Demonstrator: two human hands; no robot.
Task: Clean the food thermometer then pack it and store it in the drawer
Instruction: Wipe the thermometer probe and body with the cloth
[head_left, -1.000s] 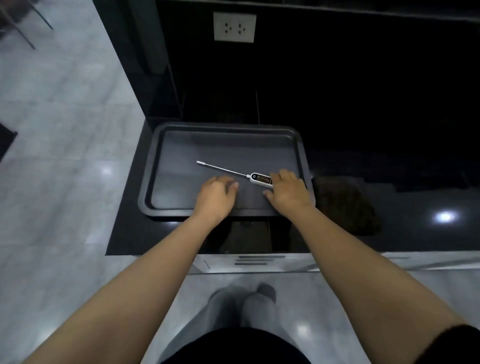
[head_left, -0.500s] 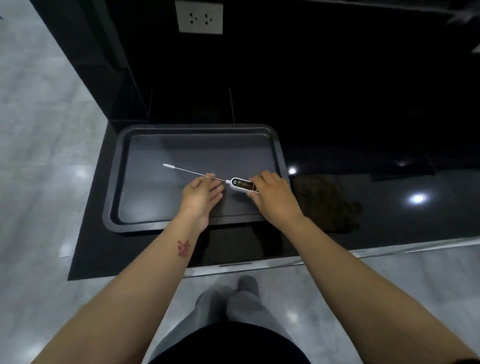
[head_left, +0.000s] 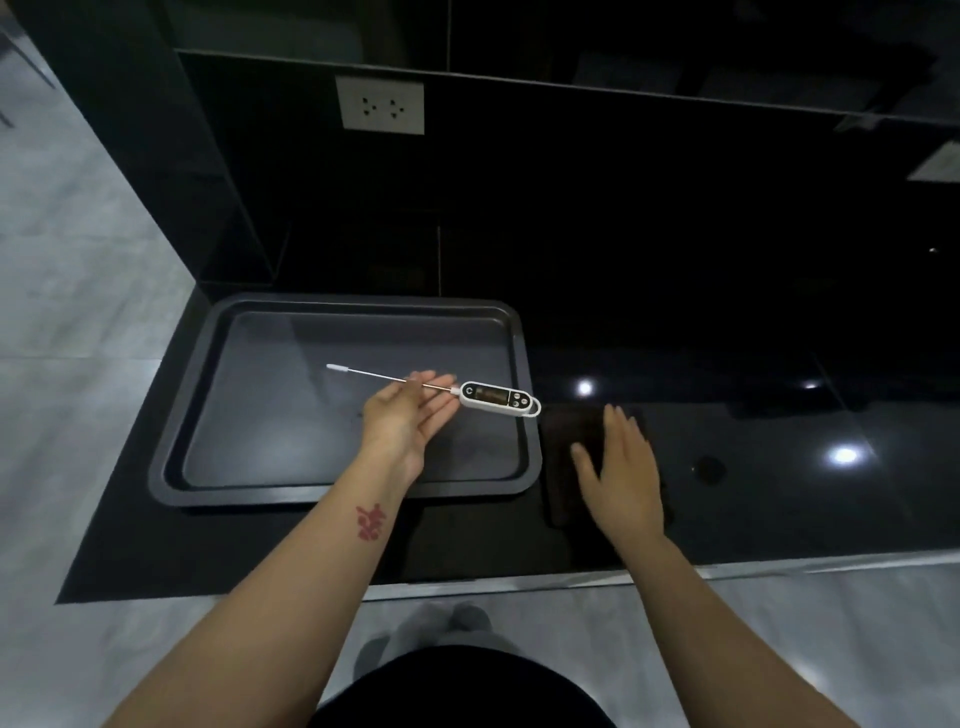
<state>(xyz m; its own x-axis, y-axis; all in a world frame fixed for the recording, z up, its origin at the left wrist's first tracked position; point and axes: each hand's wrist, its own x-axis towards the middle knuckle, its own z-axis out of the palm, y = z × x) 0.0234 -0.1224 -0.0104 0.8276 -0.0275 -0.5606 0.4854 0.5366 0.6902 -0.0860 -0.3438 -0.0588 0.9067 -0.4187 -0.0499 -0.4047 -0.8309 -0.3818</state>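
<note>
Lifting the thermometer, reaching for the cloth

Pinching the food thermometer (head_left: 467, 392) by its thin probe in the left hand (head_left: 410, 415), above the tray (head_left: 176, 441); spreading the empty right hand (head_left: 621, 462) over the dark cloth (head_left: 558, 499) on the tabletop (head_left: 779, 493). Likely light, stiff, top-heavy; probably safer gripping the white body.

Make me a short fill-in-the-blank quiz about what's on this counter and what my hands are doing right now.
1. The food thermometer is held by the ___ hand.
2. The right hand reaches over a dark ___ on the countertop.
3. The thermometer is above a dark baking ___.
4. A white power ___ sits on the wall behind.

Missing words: left; cloth; tray; outlet
</note>
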